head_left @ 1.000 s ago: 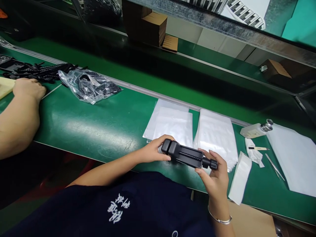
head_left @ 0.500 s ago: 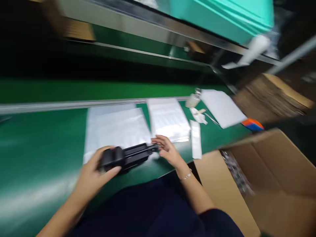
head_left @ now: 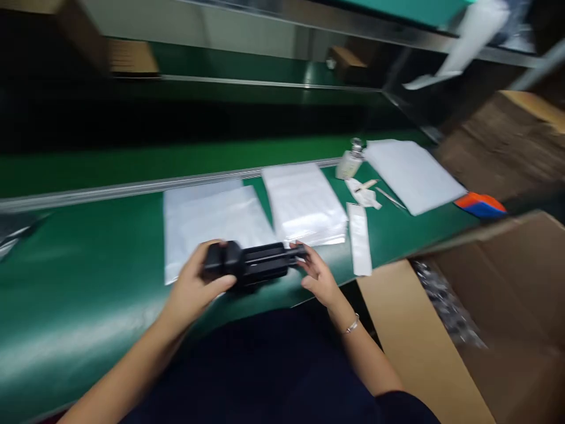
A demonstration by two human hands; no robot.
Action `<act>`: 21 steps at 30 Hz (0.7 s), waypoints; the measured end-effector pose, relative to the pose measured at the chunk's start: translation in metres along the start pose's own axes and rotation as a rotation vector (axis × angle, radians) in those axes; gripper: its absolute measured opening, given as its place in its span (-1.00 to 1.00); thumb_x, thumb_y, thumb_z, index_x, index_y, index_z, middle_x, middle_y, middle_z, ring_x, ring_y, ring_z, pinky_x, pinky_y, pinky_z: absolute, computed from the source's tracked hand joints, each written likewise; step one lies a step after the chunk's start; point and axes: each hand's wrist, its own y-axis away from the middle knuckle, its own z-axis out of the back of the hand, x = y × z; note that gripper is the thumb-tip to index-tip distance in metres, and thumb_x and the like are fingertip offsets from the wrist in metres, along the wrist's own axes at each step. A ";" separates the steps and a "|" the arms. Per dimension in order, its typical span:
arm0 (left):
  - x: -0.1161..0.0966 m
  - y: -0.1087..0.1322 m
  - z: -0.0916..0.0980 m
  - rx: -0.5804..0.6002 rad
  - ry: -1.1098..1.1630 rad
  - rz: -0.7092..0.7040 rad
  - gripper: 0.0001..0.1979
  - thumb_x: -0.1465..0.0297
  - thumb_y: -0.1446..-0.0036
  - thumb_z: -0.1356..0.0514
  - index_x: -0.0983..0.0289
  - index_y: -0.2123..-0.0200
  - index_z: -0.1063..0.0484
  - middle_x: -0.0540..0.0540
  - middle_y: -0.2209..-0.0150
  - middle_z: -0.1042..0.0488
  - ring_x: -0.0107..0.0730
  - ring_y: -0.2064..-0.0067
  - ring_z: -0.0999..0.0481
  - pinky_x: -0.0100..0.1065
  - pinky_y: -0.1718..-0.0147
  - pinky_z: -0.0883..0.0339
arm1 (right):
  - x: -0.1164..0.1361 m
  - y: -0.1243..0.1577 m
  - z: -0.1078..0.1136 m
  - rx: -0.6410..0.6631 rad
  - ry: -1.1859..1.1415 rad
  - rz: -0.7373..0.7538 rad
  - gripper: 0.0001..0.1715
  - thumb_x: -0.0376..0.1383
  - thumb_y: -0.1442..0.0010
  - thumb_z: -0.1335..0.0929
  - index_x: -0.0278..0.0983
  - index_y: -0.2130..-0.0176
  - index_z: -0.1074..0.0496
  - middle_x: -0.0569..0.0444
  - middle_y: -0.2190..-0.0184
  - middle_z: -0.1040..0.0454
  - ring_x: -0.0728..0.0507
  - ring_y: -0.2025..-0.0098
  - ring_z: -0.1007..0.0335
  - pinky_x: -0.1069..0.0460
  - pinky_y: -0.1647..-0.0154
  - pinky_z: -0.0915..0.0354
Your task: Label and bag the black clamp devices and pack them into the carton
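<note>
I hold a black device [head_left: 265,262] that looks like a folded tripod, with a blocky wide end and a ribbed body narrowing to the right. My left hand [head_left: 200,285] is wrapped around the wide end, thumb across the near side. At the narrow end, my right hand [head_left: 318,275] has its fingers curled about the tip. The device is above the green table, lying nearly level. Behind it are flat white plastic bags [head_left: 216,215] and, beside them, a stack of clear-white bags [head_left: 304,203].
To the right lie a white strip packet [head_left: 360,238], a small glass bottle [head_left: 349,162], a crumpled wipe [head_left: 364,194], tweezers [head_left: 391,198], a white sheet [head_left: 417,176] and an orange-blue object [head_left: 480,204]. An open carton [head_left: 415,330] stands at the table's right front.
The view has swung, so the table things appear farther right. Both hands and the black device also appear farther right; my grip on it looks the same.
</note>
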 end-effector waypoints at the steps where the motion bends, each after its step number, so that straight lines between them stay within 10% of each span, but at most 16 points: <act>1: -0.008 -0.002 -0.004 0.012 0.060 0.030 -0.49 0.10 -0.02 -0.25 0.18 -0.01 -0.28 0.09 0.04 -0.42 -0.10 0.06 -0.46 -0.19 0.12 -0.42 | -0.001 -0.003 -0.005 0.048 0.011 -0.002 -0.19 0.07 -0.03 -0.51 -0.15 -0.17 -0.35 -0.06 -0.15 -0.41 -0.30 -0.18 -0.34 -0.22 -0.21 -0.26; 12: 0.001 0.014 0.013 0.057 0.440 -0.016 -0.35 0.07 0.09 -0.39 0.24 -0.02 -0.33 0.22 -0.03 -0.43 -0.04 -0.07 -0.43 -0.15 -0.06 -0.28 | 0.030 -0.023 -0.019 0.169 0.461 0.278 -0.40 -0.25 -0.15 -0.48 -0.08 -0.17 -0.39 -0.04 -0.10 -0.45 -0.32 -0.15 -0.34 -0.25 -0.19 -0.26; 21: -0.004 0.018 0.021 0.032 0.260 0.005 -0.49 0.20 0.07 -0.36 0.21 0.04 -0.38 0.13 0.03 -0.47 -0.10 -0.01 -0.46 -0.17 -0.04 -0.31 | 0.017 -0.032 -0.032 0.190 0.185 -0.004 -0.24 -0.16 -0.07 -0.53 -0.09 -0.19 -0.29 -0.08 -0.06 -0.47 -0.28 -0.09 -0.43 -0.16 -0.07 -0.40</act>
